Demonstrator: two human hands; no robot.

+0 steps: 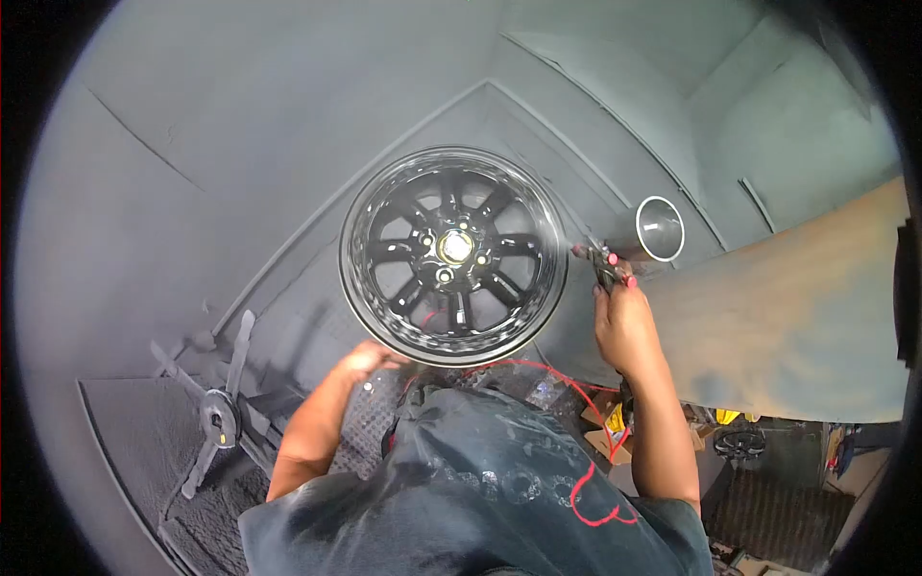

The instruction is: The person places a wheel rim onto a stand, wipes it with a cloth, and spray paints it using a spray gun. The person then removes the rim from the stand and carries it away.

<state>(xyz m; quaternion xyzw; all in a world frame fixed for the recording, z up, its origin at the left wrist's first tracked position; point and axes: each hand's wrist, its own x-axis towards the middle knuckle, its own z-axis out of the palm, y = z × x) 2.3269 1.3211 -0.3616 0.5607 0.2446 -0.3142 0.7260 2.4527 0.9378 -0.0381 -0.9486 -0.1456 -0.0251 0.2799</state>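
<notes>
A glossy black wheel rim (459, 315) with several spokes and a pale centre faces up in the middle of the view. My left hand (373, 359) is at the rim's lower left edge, its fingers bent and close together; whether they grip the edge is hard to see. To the right of the rim, my right hand (622, 312) is wrapped round a spray gun (607, 264) with red knobs. The gun's nozzle points left, toward the rim. A round cup (661, 228) sits at the gun's upper right side.
A grey stand with arms (220, 419) is at the lower left. A red hose (576, 386) runs below the rim and past my body. Boxes (605, 444) and a dark grated mat (783, 514) lie at the lower right. Grey walls (288, 115) surround the area.
</notes>
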